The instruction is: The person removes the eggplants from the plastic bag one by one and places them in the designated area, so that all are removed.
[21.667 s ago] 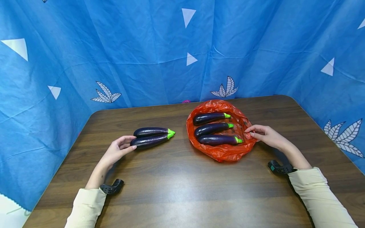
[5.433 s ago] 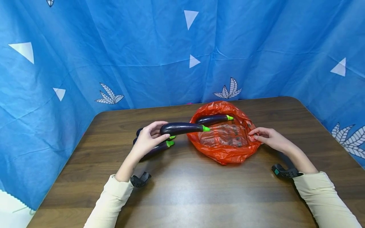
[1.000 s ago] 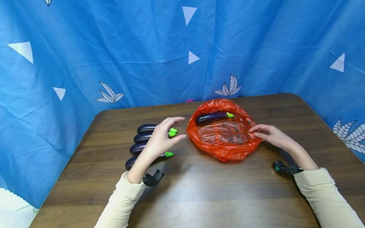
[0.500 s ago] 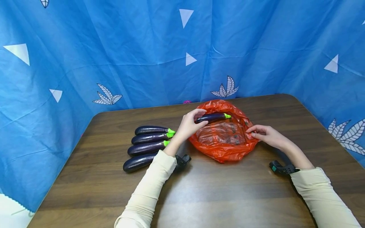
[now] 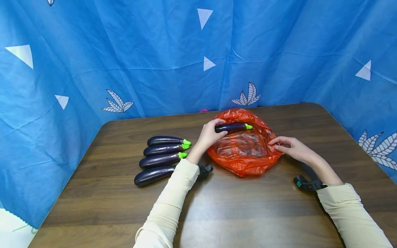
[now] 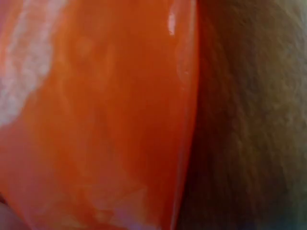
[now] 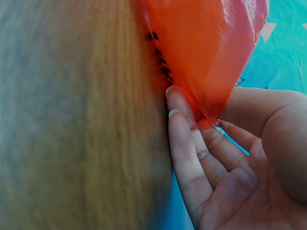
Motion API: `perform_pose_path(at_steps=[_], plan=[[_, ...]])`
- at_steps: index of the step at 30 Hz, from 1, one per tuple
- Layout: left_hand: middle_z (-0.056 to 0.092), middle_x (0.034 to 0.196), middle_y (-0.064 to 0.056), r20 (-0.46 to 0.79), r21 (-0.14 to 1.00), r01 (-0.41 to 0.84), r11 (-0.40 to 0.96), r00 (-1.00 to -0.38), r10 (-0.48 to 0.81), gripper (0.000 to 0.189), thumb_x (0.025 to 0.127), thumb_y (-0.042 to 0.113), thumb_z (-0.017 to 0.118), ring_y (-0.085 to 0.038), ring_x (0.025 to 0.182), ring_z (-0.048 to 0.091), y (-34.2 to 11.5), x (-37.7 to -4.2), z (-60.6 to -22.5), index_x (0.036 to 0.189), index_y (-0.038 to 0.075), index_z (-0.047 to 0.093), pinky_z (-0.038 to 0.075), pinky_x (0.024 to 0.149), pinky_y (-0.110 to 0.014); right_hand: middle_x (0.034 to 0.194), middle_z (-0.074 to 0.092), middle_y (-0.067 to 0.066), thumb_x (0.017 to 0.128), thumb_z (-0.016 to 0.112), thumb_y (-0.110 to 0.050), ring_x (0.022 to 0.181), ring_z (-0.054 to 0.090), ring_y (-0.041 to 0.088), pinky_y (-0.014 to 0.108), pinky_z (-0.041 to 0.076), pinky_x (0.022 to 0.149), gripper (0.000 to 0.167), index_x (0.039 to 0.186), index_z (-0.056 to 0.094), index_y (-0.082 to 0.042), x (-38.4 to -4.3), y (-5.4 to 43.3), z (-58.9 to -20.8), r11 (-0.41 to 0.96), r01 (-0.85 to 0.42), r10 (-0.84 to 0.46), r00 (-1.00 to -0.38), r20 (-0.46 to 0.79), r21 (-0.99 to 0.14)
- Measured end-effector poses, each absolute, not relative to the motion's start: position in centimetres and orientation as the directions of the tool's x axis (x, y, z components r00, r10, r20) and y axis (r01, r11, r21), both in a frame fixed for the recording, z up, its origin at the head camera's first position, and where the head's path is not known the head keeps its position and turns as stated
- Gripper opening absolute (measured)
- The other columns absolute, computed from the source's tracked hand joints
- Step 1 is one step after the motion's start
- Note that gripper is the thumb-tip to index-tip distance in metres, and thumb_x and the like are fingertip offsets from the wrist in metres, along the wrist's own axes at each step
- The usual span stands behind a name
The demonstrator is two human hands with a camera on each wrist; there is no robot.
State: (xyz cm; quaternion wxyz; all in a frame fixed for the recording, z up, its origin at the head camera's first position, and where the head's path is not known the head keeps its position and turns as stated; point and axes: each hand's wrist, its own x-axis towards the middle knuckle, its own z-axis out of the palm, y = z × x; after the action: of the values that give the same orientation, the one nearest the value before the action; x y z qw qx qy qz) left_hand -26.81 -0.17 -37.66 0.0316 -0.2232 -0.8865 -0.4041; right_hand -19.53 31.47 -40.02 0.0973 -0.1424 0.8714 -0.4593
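A purple eggplant (image 5: 234, 127) with a green stem lies in the red plastic bag (image 5: 245, 168), whose mouth is spread wide. My left hand (image 5: 210, 133) reaches over the bag's left rim and grips the blunt end of that eggplant between thumb and fingers. My right hand (image 5: 289, 147) pinches the right edge of the bag. The right wrist view shows the bag's film (image 7: 201, 52) running down between the thumb and fingers. In the left wrist view, the red film (image 6: 115, 110) fills most of the picture and hides the fingertips.
To the left of the bag, several eggplants lie in a row, among them the far one (image 5: 165, 140) and the near one (image 5: 152, 175), partly covered by the left sleeve. All rest on a brown wooden table (image 5: 235, 213). A blue curtain (image 5: 173, 51) hangs behind.
Two eggplants from the bag have joined the row at left, the second released before a second ago. Since then my left hand moved right onto the last one. My right hand stays at the edge.
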Motion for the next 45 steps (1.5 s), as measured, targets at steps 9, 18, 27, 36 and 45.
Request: perform_pose_path(at_steps=[9, 18, 27, 36, 45], plan=[[0.058, 0.121, -0.009, 0.152, 0.686, 0.381, 0.620, -0.908, 0.390, 0.045, 0.081, 0.014, 0.075, -0.023, 0.112, 0.050, -0.5, -26.8, -38.6, 0.123, 0.006, 0.059, 0.038, 0.096, -0.035, 0.105, 0.057, 0.018, 0.097, 0.051, -0.010, 0.081, 0.053, 0.018, 0.027, 0.048, 0.067, 0.026, 0.118, 0.056, 0.006, -19.5, 31.6, -40.0, 0.545, -0.141, -0.329, -0.943, -0.056, -0.826], [0.055, 0.127, -0.007, 0.102, 0.624, 0.379, 0.683, -0.907, 0.410, 0.058, 0.078, 0.017, 0.078, -0.026, 0.115, 0.048, -0.4, -26.8, -39.2, 0.130, 0.010, 0.052, 0.034, 0.098, -0.040, 0.102, 0.059, 0.013, 0.097, 0.051, -0.010, 0.079, 0.056, 0.016, 0.026, 0.049, 0.066, 0.025, 0.115, 0.056, 0.006, -19.4, 31.5, -40.0, 0.519, -0.161, -0.340, -0.940, -0.030, -0.839], [0.056, 0.125, -0.007, 0.095, 0.602, 0.371, 0.707, -0.913, 0.397, 0.056, 0.079, 0.017, 0.077, -0.025, 0.114, 0.050, -0.3, -26.8, -39.6, 0.130, 0.010, 0.053, 0.036, 0.097, -0.039, 0.106, 0.059, 0.019, 0.098, 0.050, -0.009, 0.082, 0.056, 0.015, 0.027, 0.049, 0.069, 0.027, 0.119, 0.055, 0.007, -19.4, 31.5, -40.0, 0.532, -0.137, -0.336, -0.940, -0.060, -0.836], [0.056, 0.126, -0.006, 0.115, 0.638, 0.362, 0.679, -0.917, 0.381, 0.053, 0.083, 0.020, 0.073, -0.025, 0.114, 0.049, -0.4, -26.4, -39.4, 0.131, 0.011, 0.053, 0.038, 0.096, -0.038, 0.105, 0.060, 0.019, 0.098, 0.051, -0.011, 0.083, 0.057, 0.014, 0.026, 0.049, 0.071, 0.028, 0.119, 0.055, 0.007, -19.4, 31.5, -40.1, 0.539, -0.131, -0.331, -0.941, -0.066, -0.832], [0.057, 0.124, -0.007, 0.179, 0.691, 0.383, 0.612, -0.912, 0.369, 0.049, 0.083, 0.019, 0.073, -0.024, 0.112, 0.052, -0.5, -26.1, -37.8, 0.128, 0.010, 0.056, 0.039, 0.095, -0.035, 0.108, 0.057, 0.021, 0.098, 0.050, -0.009, 0.083, 0.056, 0.016, 0.026, 0.049, 0.070, 0.027, 0.119, 0.055, 0.006, -19.5, 31.5, -39.9, 0.541, -0.139, -0.336, -0.940, -0.061, -0.829]])
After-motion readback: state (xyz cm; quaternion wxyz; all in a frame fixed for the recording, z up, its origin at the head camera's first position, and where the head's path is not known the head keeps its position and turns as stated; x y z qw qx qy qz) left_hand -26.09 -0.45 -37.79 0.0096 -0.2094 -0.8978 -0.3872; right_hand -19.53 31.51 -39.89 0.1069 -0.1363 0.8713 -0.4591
